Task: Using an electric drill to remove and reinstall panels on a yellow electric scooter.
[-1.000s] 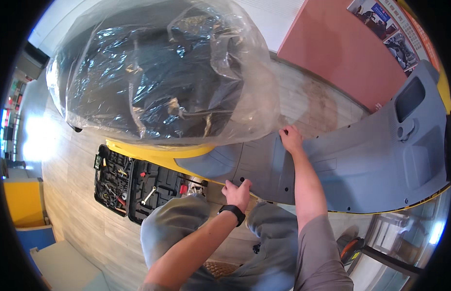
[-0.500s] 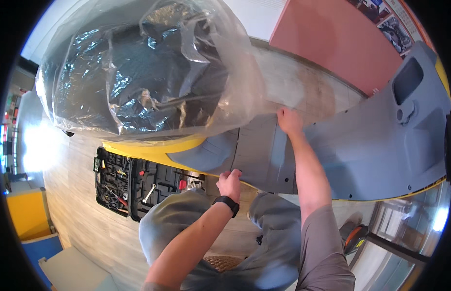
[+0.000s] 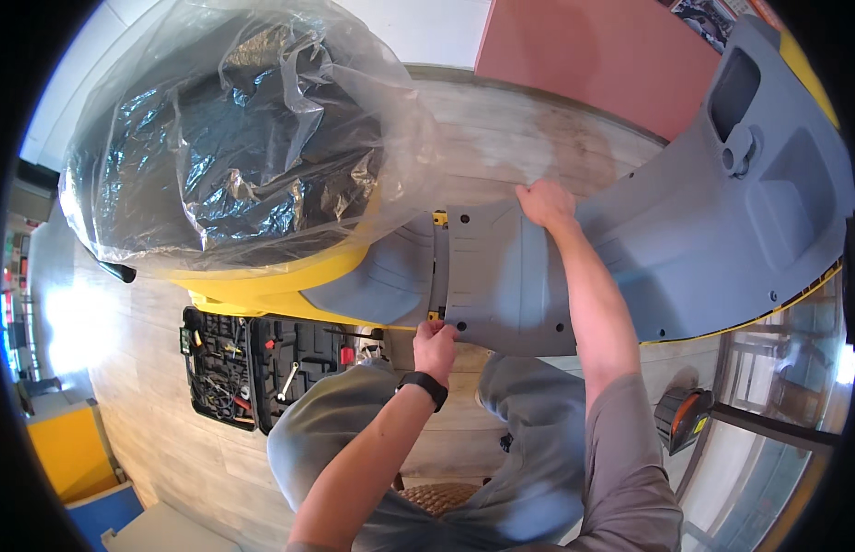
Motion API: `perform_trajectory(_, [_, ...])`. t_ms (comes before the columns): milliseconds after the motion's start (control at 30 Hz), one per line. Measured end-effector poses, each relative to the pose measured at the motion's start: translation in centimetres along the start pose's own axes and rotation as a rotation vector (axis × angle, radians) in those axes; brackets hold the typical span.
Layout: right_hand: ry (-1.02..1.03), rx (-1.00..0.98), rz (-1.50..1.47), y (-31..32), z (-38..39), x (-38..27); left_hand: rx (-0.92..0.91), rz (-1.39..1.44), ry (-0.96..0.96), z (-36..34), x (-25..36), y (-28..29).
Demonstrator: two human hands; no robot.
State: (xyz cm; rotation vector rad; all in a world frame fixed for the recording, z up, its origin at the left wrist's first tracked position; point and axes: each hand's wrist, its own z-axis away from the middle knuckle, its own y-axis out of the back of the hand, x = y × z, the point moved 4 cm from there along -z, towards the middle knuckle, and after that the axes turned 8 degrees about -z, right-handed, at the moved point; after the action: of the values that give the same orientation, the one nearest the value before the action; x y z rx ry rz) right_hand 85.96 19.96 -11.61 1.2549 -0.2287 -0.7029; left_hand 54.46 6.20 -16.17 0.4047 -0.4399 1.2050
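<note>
A grey plastic footboard panel (image 3: 510,293) of a yellow-and-grey scooter lies across in front of me. Its near left corner, next to a dark screw hole, is pinched by my left hand (image 3: 435,350), which wears a black band on the wrist. Over the panel's far edge curl the fingers of my right hand (image 3: 547,202); their tips are partly hidden. A narrow gap with small yellow tabs (image 3: 440,219) separates the panel from the grey trim (image 3: 390,267) below the seat. The grey front shield (image 3: 749,221) rises at the right.
Clear crinkled plastic (image 3: 234,138) wraps the dark seat at the upper left. An open black toolbox (image 3: 298,359) with a wrench (image 3: 287,379) and other tools lies on the floor by my left knee. An orange-and-black object (image 3: 685,419) stands at the right. Behind is a pink board (image 3: 574,64).
The panel has shifted away from the seat-side trim, opening a gap that exposes yellow tabs. Both hands keep their hold, and the whole view has shifted slightly.
</note>
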Motion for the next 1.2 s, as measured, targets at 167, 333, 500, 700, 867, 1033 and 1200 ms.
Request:
perform_trajectory(167, [0.003, -0.001, -0.037, 2.6, 1.5, -1.4, 0.12, -0.142, -0.201, 1.4, 2.4, 0.2])
perform_trajectory(333, [0.104, 0.097, -0.082, 7.0, 5.8, -3.3, -0.089, -0.171, -0.241, 6.6, 7.9, 2.1])
perform_trajectory(500, [0.18, 0.057, -0.032, 11.0, 10.7, -5.1, -0.223, 0.132, -0.29, 9.8, 11.1, 4.4])
perform_trajectory(700, [0.26, 0.06, 0.11, 14.4, 18.1, -7.5, -0.524, 0.586, -0.306, 13.6, 12.5, 4.8])
perform_trajectory(867, [0.269, 0.033, 0.189, 16.2, 23.6, -8.7, -0.611, 0.48, -0.416, 17.1, 11.7, 4.6])
perform_trajectory(1033, [0.269, 0.045, 0.207, 17.0, 28.4, -8.6, -0.62, 0.112, -0.569, 20.5, 9.9, 6.6])
perform_trajectory(1200, [0.306, 0.102, 0.195, 15.8, 32.0, -7.2, -0.534, -0.049, -0.602, 22.7, 7.7, 7.2])
